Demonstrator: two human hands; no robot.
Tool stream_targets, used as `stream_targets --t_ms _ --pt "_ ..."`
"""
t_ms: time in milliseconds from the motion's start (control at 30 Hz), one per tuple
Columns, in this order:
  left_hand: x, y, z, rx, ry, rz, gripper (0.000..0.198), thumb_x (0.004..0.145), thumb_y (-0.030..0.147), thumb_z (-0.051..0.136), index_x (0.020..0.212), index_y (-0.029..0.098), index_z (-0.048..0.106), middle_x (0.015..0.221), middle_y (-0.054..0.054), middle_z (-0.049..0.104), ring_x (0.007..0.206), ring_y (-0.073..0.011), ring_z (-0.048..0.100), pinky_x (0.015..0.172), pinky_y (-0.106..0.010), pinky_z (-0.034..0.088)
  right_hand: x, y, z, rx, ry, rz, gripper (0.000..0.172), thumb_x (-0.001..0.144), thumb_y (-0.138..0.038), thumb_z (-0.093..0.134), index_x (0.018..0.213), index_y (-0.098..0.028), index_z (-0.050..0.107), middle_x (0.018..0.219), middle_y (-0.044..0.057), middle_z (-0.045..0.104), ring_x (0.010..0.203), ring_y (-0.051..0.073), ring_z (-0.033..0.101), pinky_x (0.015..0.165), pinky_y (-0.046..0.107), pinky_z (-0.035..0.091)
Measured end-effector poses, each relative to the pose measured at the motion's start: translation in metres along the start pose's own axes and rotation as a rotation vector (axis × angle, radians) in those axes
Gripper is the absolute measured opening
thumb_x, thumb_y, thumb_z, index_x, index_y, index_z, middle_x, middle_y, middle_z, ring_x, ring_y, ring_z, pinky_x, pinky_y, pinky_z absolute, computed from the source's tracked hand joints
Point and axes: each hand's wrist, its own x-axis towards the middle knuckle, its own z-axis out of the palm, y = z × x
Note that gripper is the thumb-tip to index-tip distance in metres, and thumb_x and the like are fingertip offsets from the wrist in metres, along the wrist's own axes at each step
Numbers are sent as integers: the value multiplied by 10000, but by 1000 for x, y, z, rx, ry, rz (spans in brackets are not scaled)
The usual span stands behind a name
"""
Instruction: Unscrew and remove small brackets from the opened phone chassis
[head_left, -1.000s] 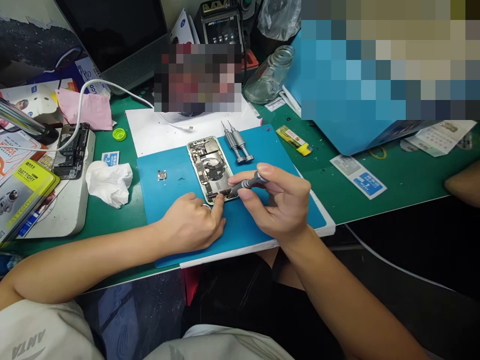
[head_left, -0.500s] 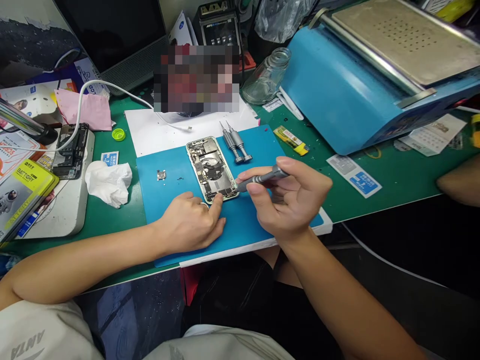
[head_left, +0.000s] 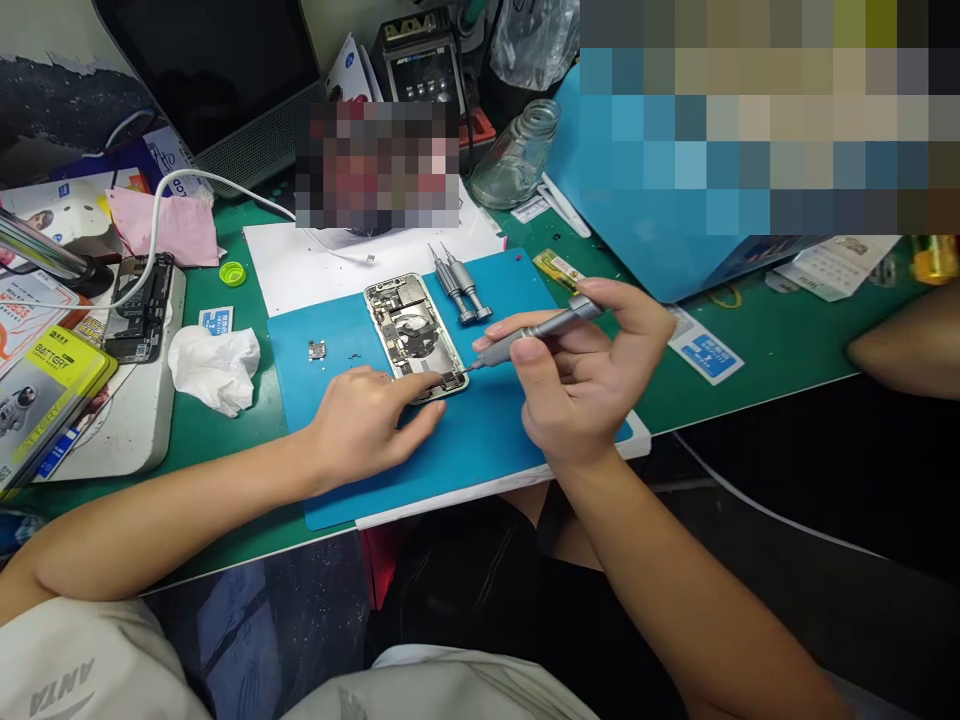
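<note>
An opened phone (head_left: 417,330) with its inner parts bare lies on the blue mat (head_left: 480,440). My left hand (head_left: 367,425) rests at the phone's lower end, its index finger stretched over the bottom parts and its thumb apart, holding nothing; its other fingers are partly hidden. In my right hand (head_left: 585,375) is a grey precision screwdriver (head_left: 517,345), held at a slant. Its thin tip is at the lower right corner of the phone; whether it touches a screw is too small to tell. Two more grey screwdrivers (head_left: 461,288) lie beyond the phone, and a small metal part (head_left: 317,350) lies left of it.
Crumpled white tissue (head_left: 217,365) and a green cap (head_left: 232,273) lie left of the mat. Another opened phone (head_left: 141,310) sits on a white device at far left. A glass jar (head_left: 517,155) and a large blue machine (head_left: 637,220) stand behind. Someone's bare limb (head_left: 911,340) shows at right.
My left index finger has shifted across the phone's lower end, and its thumb has spread. The right hand has drawn back slightly, uncovering the screwdriver tip. The camera view has shifted a little.
</note>
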Motion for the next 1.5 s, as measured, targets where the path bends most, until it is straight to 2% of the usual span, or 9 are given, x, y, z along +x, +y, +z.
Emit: stream_targets --t_ms 133,433,567,667,800,1000,1067,1267,1500 --pt "2 0 -1 -83 -25 -82 280 1011 376 591 1163 200 748 613 29 693 556 -130 655 681 -271 488 2 -4 0 75 -86 -20 471 941 -165 652 1350 -323 481 911 -2 756 726 165 755 517 252 605" --pt "3 -2 -1 -95 -43 -67 193 1014 318 608 1029 215 770 668 27 722 588 -136 653 695 -276 460 2 -3 -1 99 -144 -34 519 918 -140 674 1363 -320 476 921 -3 738 760 174 772 516 251 617" --pt "3 -3 -1 -104 -75 -78 211 1030 320 580 1002 217 762 719 23 743 618 -134 667 732 -285 468 1 -3 -1 51 -123 -33 477 927 -206 684 1343 -323 482 1026 22 737 752 179 769 500 265 611" --pt "4 -2 -1 -109 -78 -87 207 1024 333 592 1019 218 764 715 22 746 617 -138 673 731 -288 475 1 -3 0 57 -117 -31 470 931 -213 683 1341 -317 480 972 10 732 739 178 766 523 270 627" --pt "4 -1 -2 -106 -74 -111 250 1002 375 630 1144 213 755 683 17 736 602 -146 679 710 -287 486 1 -3 -1 42 -90 -31 455 933 -200 678 1329 -316 487 890 -3 718 732 184 761 561 296 653" --pt "5 -1 -2 -96 -102 -125 296 987 362 641 1224 207 729 629 30 692 579 -150 651 697 -294 463 0 2 -2 -30 32 39 420 933 -188 673 1298 -314 506 885 -5 697 689 153 724 570 279 646" --pt "5 -1 -3 -99 -115 -98 296 993 354 625 1232 204 718 678 20 703 620 -155 646 704 -303 444 0 4 -2 -35 23 46 425 924 -173 680 1290 -311 516 907 -1 698 694 147 724 588 276 650" --pt "4 0 -5 7 -68 75 308 1027 381 536 1208 204 713 1048 -79 700 948 -234 608 771 -375 417 -2 5 -2 -44 -30 51 462 917 -152 679 1312 -313 500 923 -5 717 683 134 722 594 250 639" --pt "3 -2 -2 21 -111 167 322 1035 359 514 1250 188 681 1257 -108 669 1112 -261 565 850 -408 422 -2 3 -3 -15 -46 84 435 914 -153 691 1289 -296 523 926 -4 721 710 137 730 623 254 644"
